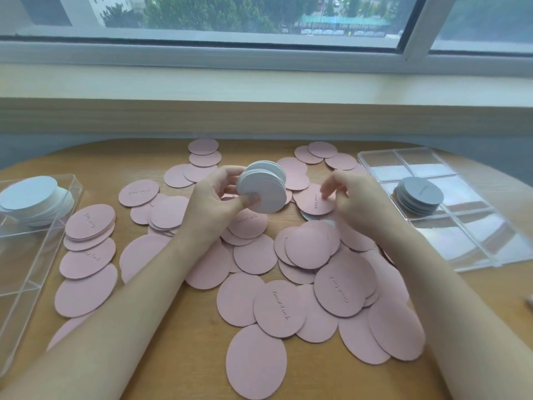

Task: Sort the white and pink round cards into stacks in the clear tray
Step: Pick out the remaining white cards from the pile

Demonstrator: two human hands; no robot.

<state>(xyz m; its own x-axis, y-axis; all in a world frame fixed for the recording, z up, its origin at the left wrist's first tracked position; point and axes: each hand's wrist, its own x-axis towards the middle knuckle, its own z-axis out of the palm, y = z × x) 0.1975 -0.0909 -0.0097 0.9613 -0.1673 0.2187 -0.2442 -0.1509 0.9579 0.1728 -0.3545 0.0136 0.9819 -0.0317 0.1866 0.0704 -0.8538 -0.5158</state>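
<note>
My left hand [219, 194] grips a thick stack of white round cards [265, 189], held on edge above the table's middle. My right hand [349, 197] hovers just to the right of that stack, its fingers loosely curled over a pink card [315, 202] and holding nothing that I can see. Several pink round cards [277, 307] lie scattered across the wooden table. A clear tray [37, 255] at the left edge holds a stack of white cards [31, 200]. Another clear tray [467, 241] at the right holds a smaller stack of white cards [419, 197].
The round wooden table [178, 342] ends close to a wall and window sill [259, 111] behind it. Pink cards cover most of its middle and front. A small pile of pink cards [89, 226] sits beside the left tray.
</note>
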